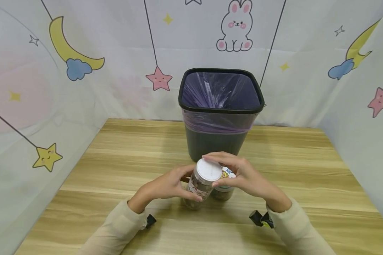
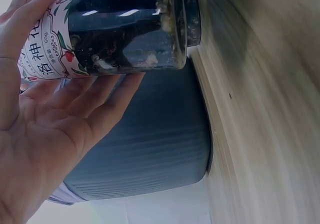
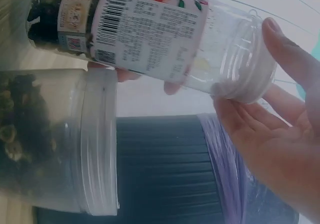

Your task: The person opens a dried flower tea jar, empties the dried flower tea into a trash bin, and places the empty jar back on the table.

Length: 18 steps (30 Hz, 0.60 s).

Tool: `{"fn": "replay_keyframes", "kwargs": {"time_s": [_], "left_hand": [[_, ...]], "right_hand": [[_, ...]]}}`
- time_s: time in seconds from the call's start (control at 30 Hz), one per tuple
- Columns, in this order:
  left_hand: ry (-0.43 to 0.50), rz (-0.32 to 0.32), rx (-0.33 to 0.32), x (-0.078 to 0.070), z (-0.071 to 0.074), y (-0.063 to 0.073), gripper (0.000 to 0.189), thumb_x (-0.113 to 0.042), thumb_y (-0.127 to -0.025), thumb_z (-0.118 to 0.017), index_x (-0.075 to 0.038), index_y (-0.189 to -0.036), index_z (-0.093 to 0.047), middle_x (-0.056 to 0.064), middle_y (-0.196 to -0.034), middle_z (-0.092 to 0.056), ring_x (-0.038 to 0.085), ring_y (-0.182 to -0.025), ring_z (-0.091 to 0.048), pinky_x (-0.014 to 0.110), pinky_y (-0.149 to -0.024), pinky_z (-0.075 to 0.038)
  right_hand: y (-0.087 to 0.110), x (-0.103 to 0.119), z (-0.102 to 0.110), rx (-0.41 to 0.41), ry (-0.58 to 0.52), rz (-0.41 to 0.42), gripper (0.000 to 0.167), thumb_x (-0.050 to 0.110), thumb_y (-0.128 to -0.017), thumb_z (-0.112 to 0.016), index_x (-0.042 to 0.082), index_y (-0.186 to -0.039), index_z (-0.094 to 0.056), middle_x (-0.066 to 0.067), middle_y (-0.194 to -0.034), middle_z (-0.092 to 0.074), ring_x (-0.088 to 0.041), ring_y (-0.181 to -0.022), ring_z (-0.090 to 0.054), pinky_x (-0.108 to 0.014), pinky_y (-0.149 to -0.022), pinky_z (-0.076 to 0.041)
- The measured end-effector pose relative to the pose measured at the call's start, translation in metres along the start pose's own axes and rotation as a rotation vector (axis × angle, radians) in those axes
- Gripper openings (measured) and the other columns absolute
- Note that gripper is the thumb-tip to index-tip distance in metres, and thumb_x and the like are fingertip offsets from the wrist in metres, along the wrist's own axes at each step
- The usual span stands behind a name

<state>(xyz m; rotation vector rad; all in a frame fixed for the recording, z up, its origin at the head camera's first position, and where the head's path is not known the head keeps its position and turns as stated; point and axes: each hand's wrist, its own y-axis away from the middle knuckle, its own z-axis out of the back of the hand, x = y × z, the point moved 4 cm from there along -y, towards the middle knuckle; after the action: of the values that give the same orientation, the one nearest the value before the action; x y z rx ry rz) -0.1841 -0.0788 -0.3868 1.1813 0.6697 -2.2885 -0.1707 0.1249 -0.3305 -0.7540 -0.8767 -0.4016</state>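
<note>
A clear jar (image 1: 198, 188) with a pink-edged white label and a white lid (image 1: 209, 169) is tilted just above the wooden table, dark dried pieces in its lower part. My left hand (image 1: 169, 184) grips its body, thumb on the near side and fingers behind. At the top, my right hand (image 1: 245, 177) holds the lid between thumb and fingers. In the right wrist view the label's barcode side (image 3: 145, 39) faces the camera. Just behind the tilted jar stands a second, wider jar (image 1: 221, 194) with a cartoon-printed top, partly covered by my right hand.
A dark bin (image 1: 215, 145) lined with a purple bag (image 1: 220, 122) stands behind the jars at the table's far side. The wooden table (image 1: 127, 156) spreads around them. White cloth walls (image 1: 121, 32) with printed moons, stars and a rabbit enclose the back and sides.
</note>
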Motion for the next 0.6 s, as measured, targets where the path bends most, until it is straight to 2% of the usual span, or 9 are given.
{"fn": "replay_keyframes", "kwargs": {"time_s": [0.3,0.5,0.6], "left_hand": [[-0.040,0.033,-0.024,-0.0003,0.0029,-0.0002,0.065,-0.030,-0.080,-0.086,-0.016,-0.135,-0.053,-0.004,-0.122,-0.063,0.013,-0.113,-0.061,0.035,-0.097,-0.051],[-0.066,0.041,-0.040,-0.0003,0.0047,0.0004,0.068,-0.033,-0.079,-0.086,-0.017,-0.136,-0.053,-0.005,-0.122,-0.063,0.013,-0.112,-0.061,0.033,-0.095,-0.051],[-0.095,0.040,-0.049,-0.0003,0.0057,0.0013,0.070,-0.035,-0.079,-0.086,-0.018,-0.137,-0.052,-0.007,-0.123,-0.062,0.011,-0.111,-0.061,0.032,-0.095,-0.051]], "right_hand": [[0.0028,0.0028,0.0010,0.055,0.057,-0.037,0.065,0.000,-0.087,-0.074,0.002,-0.147,-0.047,-0.014,-0.148,-0.046,-0.023,-0.130,-0.046,-0.030,-0.096,-0.048],[0.0021,0.0041,-0.0001,0.063,0.011,-0.034,0.064,-0.003,-0.088,-0.072,0.000,-0.147,-0.046,-0.013,-0.149,-0.043,-0.024,-0.131,-0.045,-0.032,-0.098,-0.049],[0.0023,0.0051,-0.0007,0.063,0.066,-0.023,0.065,0.000,-0.087,-0.075,0.001,-0.146,-0.048,-0.010,-0.149,-0.044,-0.024,-0.132,-0.045,-0.031,-0.098,-0.049]]}}
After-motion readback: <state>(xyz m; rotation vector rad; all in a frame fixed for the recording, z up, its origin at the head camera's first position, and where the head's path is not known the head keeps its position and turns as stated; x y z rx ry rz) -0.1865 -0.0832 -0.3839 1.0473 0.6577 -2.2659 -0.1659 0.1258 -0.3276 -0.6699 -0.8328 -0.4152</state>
